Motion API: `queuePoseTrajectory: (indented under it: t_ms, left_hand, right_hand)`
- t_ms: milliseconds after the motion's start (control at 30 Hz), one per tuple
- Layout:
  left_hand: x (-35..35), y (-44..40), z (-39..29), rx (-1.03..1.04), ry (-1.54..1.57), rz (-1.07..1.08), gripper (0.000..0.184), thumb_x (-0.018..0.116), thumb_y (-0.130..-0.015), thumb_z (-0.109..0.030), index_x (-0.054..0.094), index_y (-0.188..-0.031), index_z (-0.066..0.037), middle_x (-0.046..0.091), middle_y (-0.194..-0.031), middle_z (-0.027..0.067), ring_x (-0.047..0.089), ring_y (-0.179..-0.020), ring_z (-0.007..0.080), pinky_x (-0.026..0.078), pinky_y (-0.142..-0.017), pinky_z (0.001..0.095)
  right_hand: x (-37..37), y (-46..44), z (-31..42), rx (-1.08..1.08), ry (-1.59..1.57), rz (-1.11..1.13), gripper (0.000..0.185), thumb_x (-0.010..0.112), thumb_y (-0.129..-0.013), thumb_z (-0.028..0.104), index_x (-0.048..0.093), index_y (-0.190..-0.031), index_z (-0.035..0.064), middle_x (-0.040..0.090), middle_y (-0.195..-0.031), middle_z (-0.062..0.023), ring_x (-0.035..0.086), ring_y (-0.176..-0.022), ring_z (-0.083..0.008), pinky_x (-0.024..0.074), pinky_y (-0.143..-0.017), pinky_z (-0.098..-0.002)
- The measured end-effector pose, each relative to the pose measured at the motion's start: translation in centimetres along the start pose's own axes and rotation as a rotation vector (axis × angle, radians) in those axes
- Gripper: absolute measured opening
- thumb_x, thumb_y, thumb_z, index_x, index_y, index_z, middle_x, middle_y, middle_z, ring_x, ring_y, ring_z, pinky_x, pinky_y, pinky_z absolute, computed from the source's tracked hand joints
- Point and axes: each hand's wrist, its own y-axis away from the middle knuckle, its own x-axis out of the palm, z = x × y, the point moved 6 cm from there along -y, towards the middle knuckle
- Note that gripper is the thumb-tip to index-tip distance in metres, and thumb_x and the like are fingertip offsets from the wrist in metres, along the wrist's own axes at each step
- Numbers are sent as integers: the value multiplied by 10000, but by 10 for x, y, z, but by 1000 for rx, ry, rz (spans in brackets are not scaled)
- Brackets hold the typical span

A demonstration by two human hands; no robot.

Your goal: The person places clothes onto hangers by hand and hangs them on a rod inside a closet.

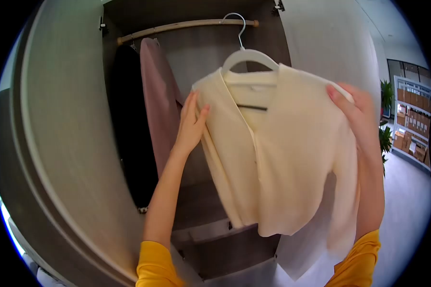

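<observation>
Left hand [191, 125] on my feed: thumb in front, fingers up at the shoulder edge of the cream cardigan [297, 143]. Touching it; can't tell if that's a firm grip. Right hand [361, 107] is closed on the opposite shoulder, thumb on the front, rest of the fingers mostly hidden.

Cardigan is on a white hanger [249, 56], below the wooden rod [187, 26], towards its right end, front facing me. Shoulder line runs crosswise, roughly with the rod; body hangs down between my two hands. Hook [244, 29] overlaps the rod's right end in view. Can't confirm from this angle whether it's seated. Left is the nearer hand to the hook, though both sit lower than the rod.

Under the rod's left half: black garment [131, 119], then pink garment [155, 91], both more edge-on to me than the cardigan. Dark back panel [191, 62] behind the rod, a lower compartment [230, 253] well below it. Pale door [72, 143] left of the rod.

Room, far right of the rod: green plant [386, 138], shelving with boxes [412, 119], pale floor [407, 191].
</observation>
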Motion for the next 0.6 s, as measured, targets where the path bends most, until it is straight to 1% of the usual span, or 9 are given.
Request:
queuePoseTrajectory:
  t_ms: [133, 200, 233, 300, 367, 400, 467, 567, 600]
  left_hand:
    - [18, -34, 22, -46, 132, 103, 599, 369, -911, -397, 194, -1355, -36, 198, -1400, 180, 174, -1309, 257, 165, -1046, 315]
    - [23, -47, 26, -110, 238, 151, 657, 332, -901, -472, 147, -1370, -51, 192, -1406, 166, 166, -1312, 250, 161, -1045, 331]
    - [20, -53, 32, -105, 229, 146, 657, 332, -901, -472, 147, -1370, -51, 192, -1406, 166, 166, -1312, 250, 161, -1045, 331]
    - [40, -63, 42, -137, 313, 195, 759, 250, -851, -616, 100, -1386, -100, 174, -1415, 146, 181, -1305, 257, 160, -1048, 362]
    - [32, -89, 54, -134, 343, 184, 760, 243, -847, -624, 97, -1388, -110, 174, -1414, 145, 182, -1304, 265, 167, -1045, 368]
    - [36, -97, 56, -126, 372, 179, 761, 236, -843, -631, 94, -1389, -119, 174, -1414, 144, 183, -1302, 274, 174, -1043, 374]
    - [41, -116, 57, -108, 378, 152, 759, 236, -843, -632, 99, -1389, -123, 178, -1413, 143, 188, -1299, 280, 176, -1042, 375]
    - [54, -124, 53, -86, 350, 132, 762, 234, -838, -641, 115, -1387, -127, 184, -1413, 131, 207, -1291, 267, 175, -1040, 376]
    - [54, -129, 56, -55, 322, 144, 725, 255, -858, -596, 118, -1386, -119, 194, -1410, 126, 212, -1290, 250, 179, -1037, 372]
  right_hand:
    - [71, -61, -32, -71, -65, 33, 302, 557, -798, 269, 621, -858, -20, 608, -687, -102, 562, -634, -155, 437, -612, -277]
    - [105, -92, -39, -209, 5, -14, 299, 547, -775, 270, 628, -831, -13, 610, -697, -165, 592, -655, -257, 454, -640, -329]
    - [124, -105, -40, -216, -5, -16, 299, 547, -775, 270, 628, -831, -13, 610, -697, -165, 592, -655, -257, 454, -640, -329]
    - [145, -122, -50, -293, 119, -97, 293, 540, -758, 267, 633, -804, -6, 607, -740, -205, 592, -724, -344, 458, -676, -389]
    - [180, -152, -54, -287, 58, -88, 289, 536, -750, 267, 640, -804, 4, 615, -773, -202, 585, -772, -376, 457, -693, -426]
    - [193, -157, -62, -293, 45, -98, 289, 536, -750, 267, 640, -804, 4, 615, -773, -202, 585, -772, -376, 457, -693, -426]
    - [213, -170, -72, -307, 47, -268, 259, 542, -754, 251, 650, -791, 19, 620, -766, -196, 595, -760, -366, 465, -691, -424]
    - [227, -176, -89, -219, 18, -229, 239, 544, -758, 235, 655, -781, 24, 623, -765, -197, 601, -755, -361, 469, -686, -425]
    - [233, -182, -94, -198, -12, -239, 238, 537, -770, 227, 652, -764, 18, 623, -763, -197, 606, -751, -353, 471, -676, -422]
